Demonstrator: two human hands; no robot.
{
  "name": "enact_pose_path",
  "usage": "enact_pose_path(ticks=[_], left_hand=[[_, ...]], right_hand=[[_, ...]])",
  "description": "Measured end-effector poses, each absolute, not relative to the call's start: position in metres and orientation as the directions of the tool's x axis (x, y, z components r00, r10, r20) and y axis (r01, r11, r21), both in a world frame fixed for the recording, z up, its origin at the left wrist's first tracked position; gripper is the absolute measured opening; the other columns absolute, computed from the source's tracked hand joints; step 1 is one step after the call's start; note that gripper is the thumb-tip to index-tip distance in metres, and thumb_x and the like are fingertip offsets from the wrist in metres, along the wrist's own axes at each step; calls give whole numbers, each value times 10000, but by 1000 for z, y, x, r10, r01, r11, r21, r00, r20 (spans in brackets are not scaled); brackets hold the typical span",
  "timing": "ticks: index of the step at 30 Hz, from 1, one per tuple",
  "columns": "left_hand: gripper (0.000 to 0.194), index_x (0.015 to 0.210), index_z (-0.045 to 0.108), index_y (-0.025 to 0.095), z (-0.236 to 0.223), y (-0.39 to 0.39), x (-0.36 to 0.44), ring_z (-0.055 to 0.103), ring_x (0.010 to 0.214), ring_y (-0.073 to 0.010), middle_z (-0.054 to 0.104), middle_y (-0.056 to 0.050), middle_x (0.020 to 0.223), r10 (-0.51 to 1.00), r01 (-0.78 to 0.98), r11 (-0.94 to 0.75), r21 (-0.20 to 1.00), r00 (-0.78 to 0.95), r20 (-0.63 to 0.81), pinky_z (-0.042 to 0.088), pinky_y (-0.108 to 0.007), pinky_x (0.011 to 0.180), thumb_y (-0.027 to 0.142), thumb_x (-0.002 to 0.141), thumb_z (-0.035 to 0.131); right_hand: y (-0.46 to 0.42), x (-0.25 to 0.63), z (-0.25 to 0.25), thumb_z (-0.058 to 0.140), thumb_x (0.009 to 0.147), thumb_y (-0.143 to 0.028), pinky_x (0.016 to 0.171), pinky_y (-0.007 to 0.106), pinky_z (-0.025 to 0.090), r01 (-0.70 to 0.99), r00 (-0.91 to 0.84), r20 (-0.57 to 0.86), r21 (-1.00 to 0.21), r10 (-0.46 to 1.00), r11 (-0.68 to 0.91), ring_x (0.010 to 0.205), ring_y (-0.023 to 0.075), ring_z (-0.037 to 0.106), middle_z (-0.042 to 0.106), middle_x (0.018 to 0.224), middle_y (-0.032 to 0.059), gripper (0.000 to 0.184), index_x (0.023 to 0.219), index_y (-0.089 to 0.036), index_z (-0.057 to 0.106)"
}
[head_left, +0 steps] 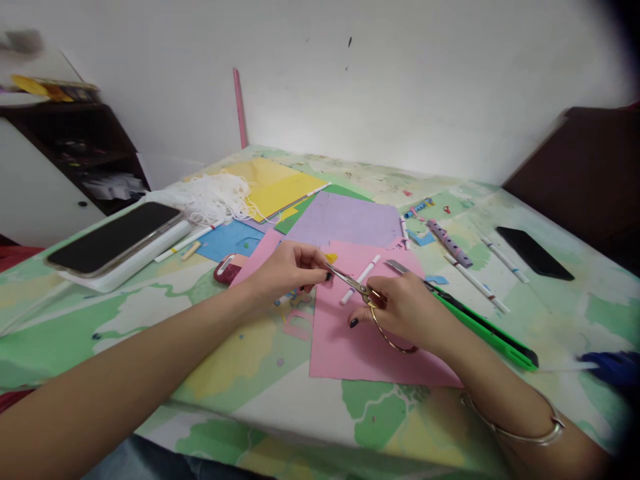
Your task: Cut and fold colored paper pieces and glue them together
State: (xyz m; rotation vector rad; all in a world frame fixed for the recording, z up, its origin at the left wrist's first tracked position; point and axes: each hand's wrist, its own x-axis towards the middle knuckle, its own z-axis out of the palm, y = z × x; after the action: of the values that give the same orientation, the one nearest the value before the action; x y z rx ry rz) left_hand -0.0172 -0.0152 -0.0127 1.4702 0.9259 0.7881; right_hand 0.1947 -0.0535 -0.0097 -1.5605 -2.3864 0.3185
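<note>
Forearms (165, 360), right hand (400, 303) round scissors (361, 289), left hand (295, 265), grip unclear, white bundle (113, 185) in cabinet (40, 173)

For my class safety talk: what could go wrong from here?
The scissors in the right hand point toward the left hand, tips very close to it, so a slip could nick a finger. The green cutter lies beside the right hand, its blade apparently out; the hand might brush it. The white marker by the scissors could get knocked away.
</note>
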Motion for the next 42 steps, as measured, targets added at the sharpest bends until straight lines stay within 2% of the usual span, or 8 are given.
enact_pose_path(ticks=[18, 24, 26, 29, 32, 38, 42], left_hand=[[26, 684, 614, 128, -12, -15, -17, 472, 408, -55, 587, 15, 576, 891, 127, 3, 992, 450, -61, 348, -177, 382, 146, 681, 634], [91, 764, 652, 115, -13, -15, -18, 588, 510, -92, 671, -33, 658, 885, 52, -8, 999, 466, -17, 430, -170, 432, 198, 730, 664], [114, 797, 662, 116, -14, -14, -19, 646, 591, -123, 701, -54, 709, 887, 11, 1, 1000, 461, -6, 503, -193, 520, 207, 730, 680], [158, 827, 661, 118, -16, -14, -19, 689, 703, -165, 726, -87, 832, 896, -52, 19, 998, 444, 6, 561, -262, 662, 231, 726, 702], [197, 827, 658, 116, -17, -14, -18, 697, 742, -187, 728, -101, 877, 905, -70, 23, 997, 426, 9, 574, -291, 686, 268, 717, 718], [199, 813, 686, 120, -16, -16, -13, 694, 701, -176, 731, -97, 834, 935, -22, -8, 1000, 353, 15, 571, -270, 651, 284, 709, 727], [161, 743, 679, 130, -15, -19, -10, 687, 678, -161, 731, -70, 788, 947, -33, -34, 999, 319, 43, 562, -252, 636, 265, 686, 745]], right_hand=[[-52, 195, -7, 648, 707, -556, 488, 247, 216, 884, -377, 101, -257, 921, 391, 476, 103, 305, 420, 472, -37, 439, 558, -194, 450], [-45, 199, -4, 601, 734, -572, 493, 254, 232, 945, -179, 153, -247, 972, 213, 470, 126, 394, 490, 490, -9, 438, 559, -201, 449], [-42, 202, -3, 604, 747, -515, 488, 255, 231, 965, -136, 125, -210, 983, 160, 470, 139, 428, 521, 500, 2, 366, 601, -199, 493], [-42, 205, -4, 599, 745, -321, 482, 250, 238, 973, -110, 62, -196, 992, 120, 502, 154, 487, 586, 580, 25, 142, 775, -183, 590], [-45, 203, -5, 532, 745, -202, 492, 247, 252, 968, -138, 28, -209, 990, 141, 562, 166, 524, 618, 655, 46, 186, 908, -170, 616], [-50, 200, -4, 477, 775, -172, 517, 260, 256, 965, -214, 93, -135, 972, 225, 552, 148, 506, 610, 674, 63, 160, 778, -163, 637], [-53, 199, -2, 467, 810, -187, 520, 262, 230, 960, -245, 144, -106, 959, 261, 567, 144, 505, 612, 680, 57, 184, 829, -178, 649]])
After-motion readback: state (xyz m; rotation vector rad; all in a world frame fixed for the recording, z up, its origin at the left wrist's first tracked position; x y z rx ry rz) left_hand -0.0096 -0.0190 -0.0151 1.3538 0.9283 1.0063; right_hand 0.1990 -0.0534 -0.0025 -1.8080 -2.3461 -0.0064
